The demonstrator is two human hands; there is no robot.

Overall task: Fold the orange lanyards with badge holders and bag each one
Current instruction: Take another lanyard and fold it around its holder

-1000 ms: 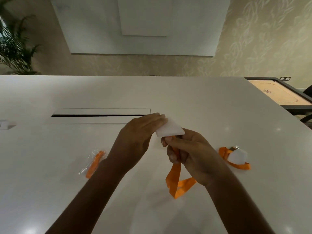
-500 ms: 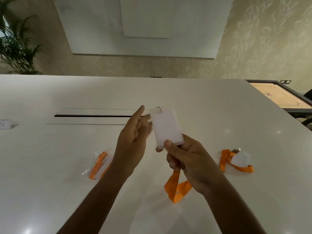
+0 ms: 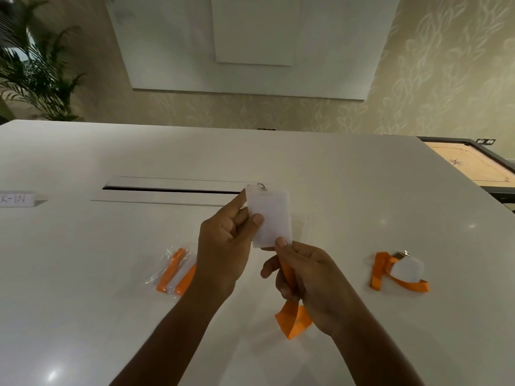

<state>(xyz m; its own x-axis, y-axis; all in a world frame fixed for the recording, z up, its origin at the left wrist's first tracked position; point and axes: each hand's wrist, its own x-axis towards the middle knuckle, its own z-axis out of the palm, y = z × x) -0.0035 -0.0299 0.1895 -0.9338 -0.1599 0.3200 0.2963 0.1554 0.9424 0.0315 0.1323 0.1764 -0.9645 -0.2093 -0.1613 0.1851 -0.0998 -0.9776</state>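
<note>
A white badge holder (image 3: 271, 217) with a metal ring at its top stands upright above the white table (image 3: 111, 274). My left hand (image 3: 223, 246) pinches its left edge between thumb and fingers. My right hand (image 3: 303, 274) pinches its bottom edge and also grips the orange lanyard (image 3: 292, 321), whose folded strap hangs below that hand. A bagged orange lanyard (image 3: 174, 271) lies left of my left wrist. A loose orange lanyard with its badge holder (image 3: 398, 271) lies at the right.
A long cable slot (image 3: 172, 190) runs across the table behind my hands. A small white name card (image 3: 16, 199) stands at the far left. A carrom board table (image 3: 471, 165) is beyond the right edge, and a plant (image 3: 36, 76) is at the back left.
The badge holder was turned from lying flat over my fingers to upright. My left hand let go for a moment and now pinches its left edge again.
</note>
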